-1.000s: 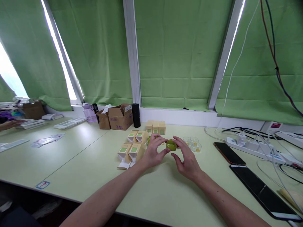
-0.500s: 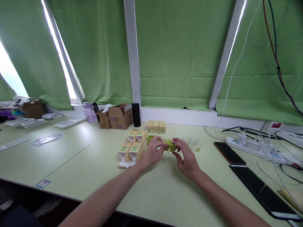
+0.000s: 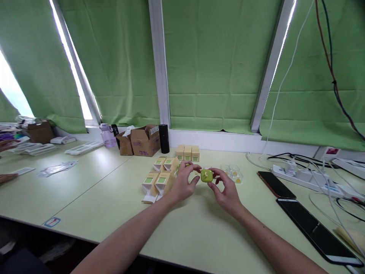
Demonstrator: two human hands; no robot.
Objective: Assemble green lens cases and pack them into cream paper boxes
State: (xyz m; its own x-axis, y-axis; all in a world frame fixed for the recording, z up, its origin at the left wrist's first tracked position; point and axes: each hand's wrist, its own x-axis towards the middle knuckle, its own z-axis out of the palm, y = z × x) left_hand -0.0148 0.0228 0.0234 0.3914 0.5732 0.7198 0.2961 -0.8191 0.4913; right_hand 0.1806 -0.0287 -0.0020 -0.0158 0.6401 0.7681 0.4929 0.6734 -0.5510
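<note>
A small green rounded-square piece [image 3: 207,176] with a pale bump on its near face is held above the table by my right hand [image 3: 228,194], thumb below and fingers at its right edge. My left hand [image 3: 184,182] is just to its left, thumb and index finger spread apart, the index fingertip close to the piece's upper left corner; whether it touches I cannot tell. Behind my left hand another green thing [image 3: 179,166] is mostly hidden. Several cream cartons with green labels [image 3: 162,180] lie left of my left hand, with white flaps open. A clear plastic tray [image 3: 236,174] with yellow bits lies behind my right hand.
Three closed cartons [image 3: 187,153] stand at the back beside a black cylinder [image 3: 164,138] and cardboard boxes [image 3: 145,140]. To the right are two phones [image 3: 276,184] [image 3: 316,228] and a power strip [image 3: 305,179] with cables. Another person's hands [image 3: 7,177] appear at the far left.
The green piece has turned so its face with the pale bump points toward me. My left thumb and finger have spread off it. Another person's hands have come into view at far left.
</note>
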